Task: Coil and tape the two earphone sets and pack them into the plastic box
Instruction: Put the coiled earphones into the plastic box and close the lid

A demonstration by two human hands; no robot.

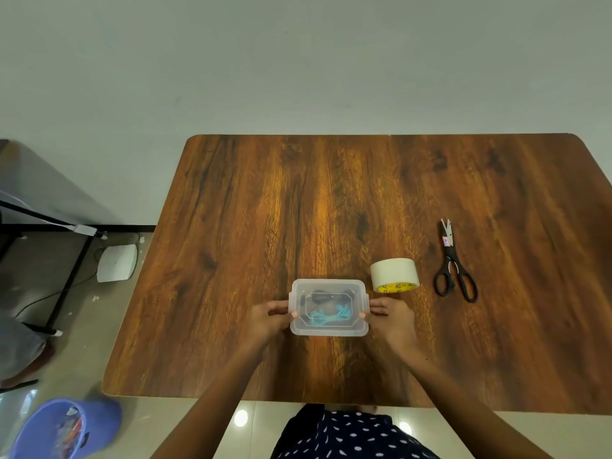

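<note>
Head view: plastic box (329, 329) held between left hand (269, 318) and right hand (394, 314)

— What's off to the side?
— Floor, left of the wooden table (231, 210): white flat device (117, 263) with cable; blue bucket (66, 429) holding coloured bits.
— Anything further?
— Black metal frame (66, 279) standing beside them.

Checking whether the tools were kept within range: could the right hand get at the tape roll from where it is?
Probably yes. The right hand grips the plastic box at its right end, and the tape roll stands on the table just beyond it, nothing lying between. It would have to release the box first.
</note>
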